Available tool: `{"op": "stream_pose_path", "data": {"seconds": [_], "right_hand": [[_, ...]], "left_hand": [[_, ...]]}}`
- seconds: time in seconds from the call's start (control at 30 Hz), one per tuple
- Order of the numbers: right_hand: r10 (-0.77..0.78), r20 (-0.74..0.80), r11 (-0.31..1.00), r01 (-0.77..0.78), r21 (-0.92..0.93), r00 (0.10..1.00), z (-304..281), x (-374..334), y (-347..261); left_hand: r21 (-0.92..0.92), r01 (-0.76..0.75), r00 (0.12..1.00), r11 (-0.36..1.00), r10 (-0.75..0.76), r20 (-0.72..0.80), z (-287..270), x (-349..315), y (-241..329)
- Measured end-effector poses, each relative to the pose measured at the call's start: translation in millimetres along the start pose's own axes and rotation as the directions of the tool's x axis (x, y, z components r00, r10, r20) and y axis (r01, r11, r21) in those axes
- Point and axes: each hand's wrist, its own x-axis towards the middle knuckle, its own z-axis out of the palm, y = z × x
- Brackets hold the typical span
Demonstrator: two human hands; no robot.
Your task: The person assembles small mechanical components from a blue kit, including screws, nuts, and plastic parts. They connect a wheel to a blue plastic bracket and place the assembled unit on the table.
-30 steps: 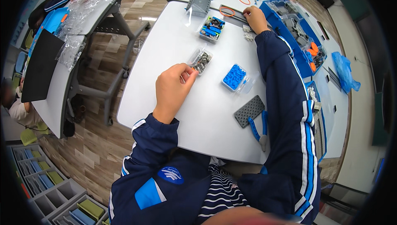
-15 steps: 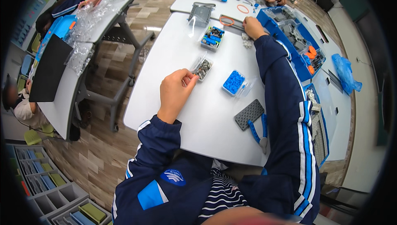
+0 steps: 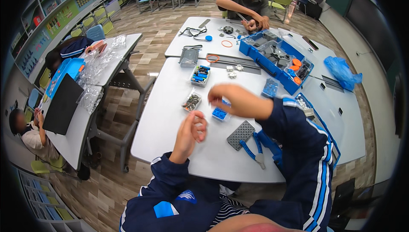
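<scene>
My left hand (image 3: 191, 135) is over the near part of the white table, just below a clear box of grey and brown small parts (image 3: 192, 102). Its fingers are loosely bent, and I see nothing between them. My right hand (image 3: 238, 100) reaches across a clear box of blue pegs (image 3: 220, 112) and covers part of it. Those fingers curve downward and are smeared by motion, so any small thing in them is hidden. Behind these boxes stands another with blue, black and yellow parts (image 3: 200, 75). Beside my right forearm lie a dark grey perforated plate (image 3: 240, 135) and blue-handled pliers (image 3: 254, 150).
A large blue case (image 3: 277, 59) of grey and orange parts stands at the back right, near a blue plastic bag (image 3: 343, 72). White pieces (image 3: 232, 72) and an orange ring (image 3: 212, 58) lie farther back. Across the table another person (image 3: 249, 8) handles parts.
My right hand has come back from the white pieces to above the blue pegs. My left hand has drawn away from the grey-parts box. The view has tilted up.
</scene>
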Motion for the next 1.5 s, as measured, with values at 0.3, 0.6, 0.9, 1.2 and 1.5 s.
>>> {"op": "stream_pose_path", "data": {"seconds": [0.3,0.6,0.9,1.2,1.5], "right_hand": [[0.031,0.149,0.999,-0.033,0.009,0.988,39.8,-77.8,-54.5],[0.108,-0.007,0.993,-0.108,-0.057,0.994,48.5,-98.3,-43.8],[0.251,-0.005,0.968,-0.251,0.018,0.968,60.2,-104.9,-34.8],[0.244,0.015,0.955,-0.243,0.170,0.970,59.7,-100.8,-23.0],[0.209,-0.068,0.970,-0.199,0.139,0.975,61.0,-100.4,-30.0]], "left_hand": [[-0.376,0.463,0.884,0.803,-0.384,0.268,45.1,-19.6,-61.8],[-0.130,0.305,0.951,0.943,-0.294,0.099,42.6,-37.7,-54.3],[0.102,0.232,0.971,0.967,-0.237,0.039,31.1,-42.9,-59.9],[0.006,0.204,0.979,0.979,-0.204,0.021,29.8,-40.7,-60.4],[0.061,0.147,0.989,0.987,-0.145,-0.044,39.9,-44.9,-56.7]]}}
